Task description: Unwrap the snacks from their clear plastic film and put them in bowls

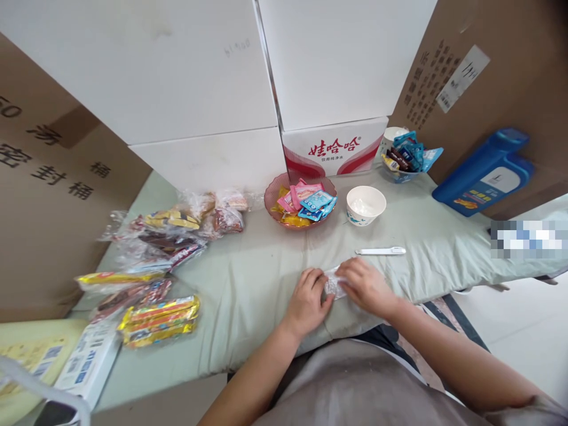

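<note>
A small clear plastic wrapper point(332, 284), whitish and crinkled, lies on the pale green cloth near the front edge. My left hand point(307, 303) has its curled fingers and thumb closed on the wrapper's left side. On the other side, my right hand point(364, 285) pinches the right end, its fingers bent over it and partly hiding it. Just beyond the right hand lies a white utility knife point(380, 251). Farther back are a paper bowl point(366, 204) with clear plastic inside and a pink glass bowl point(271, 207) filled with pink, blue and yellow packets.
Several packaged snacks point(160, 319) spread over the left side. A glass bowl of blue sachets point(402, 176) stands at the back right, near a blue bottle point(486, 171). White boxes point(337, 145) form a wall behind; brown cartons point(57, 177) flank both sides.
</note>
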The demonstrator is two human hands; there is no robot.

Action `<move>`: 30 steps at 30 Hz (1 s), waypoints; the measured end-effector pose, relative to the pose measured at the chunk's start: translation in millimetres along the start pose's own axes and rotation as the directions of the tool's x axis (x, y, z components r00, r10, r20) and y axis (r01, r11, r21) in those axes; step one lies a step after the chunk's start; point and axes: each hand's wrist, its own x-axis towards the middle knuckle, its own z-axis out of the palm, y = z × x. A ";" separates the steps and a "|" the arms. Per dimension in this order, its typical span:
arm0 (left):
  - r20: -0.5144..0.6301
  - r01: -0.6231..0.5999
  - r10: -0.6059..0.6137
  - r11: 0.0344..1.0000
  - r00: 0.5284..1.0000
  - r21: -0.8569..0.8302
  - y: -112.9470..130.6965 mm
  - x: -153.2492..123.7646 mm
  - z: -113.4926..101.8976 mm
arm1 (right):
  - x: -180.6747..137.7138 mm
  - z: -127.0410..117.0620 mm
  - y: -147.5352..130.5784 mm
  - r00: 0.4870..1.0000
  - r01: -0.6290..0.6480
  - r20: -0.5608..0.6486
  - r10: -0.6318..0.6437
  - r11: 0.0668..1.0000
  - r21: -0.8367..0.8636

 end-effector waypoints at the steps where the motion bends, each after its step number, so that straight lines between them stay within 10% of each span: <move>1: -0.010 0.004 -0.004 1.000 1.000 0.003 0.1 -0.5 -0.1 | -3.6 3.6 -7.2 0.997 0.059 0.054 -0.059 0.998 0.018; 7: -0.195 0.146 -0.153 0.988 0.969 -0.049 -9.1 -3.3 -4.5 | 9.5 -0.4 2.2 0.967 0.083 0.242 -0.078 0.996 -0.012; 12: -0.135 0.129 -0.147 0.982 0.980 -0.138 -12.9 -0.3 -7.2 | 81.5 -64.7 68.8 0.962 -0.273 -0.070 0.264 0.938 -0.211; 15: -0.085 0.125 -0.138 0.981 0.987 -0.147 -10.3 3.0 -8.4 | 125.4 -81.8 100.6 0.820 -0.467 0.158 0.550 0.803 -0.371; 20: -0.054 0.143 -0.153 0.976 0.987 -0.165 -8.2 5.8 -10.2 | 161.8 -58.4 125.4 0.732 -0.403 0.427 0.531 0.843 -0.356; 26: -0.035 0.146 -0.152 0.980 0.988 -0.133 -1.0 0.8 -11.0 | 155.1 -68.7 123.4 0.799 -0.340 0.399 0.450 0.885 -0.317; 30: 0.093 0.091 -0.080 0.988 0.993 -0.122 -11.2 -2.5 -31.3 | 100.2 -89.7 108.6 0.930 -0.347 0.022 0.367 0.896 -0.277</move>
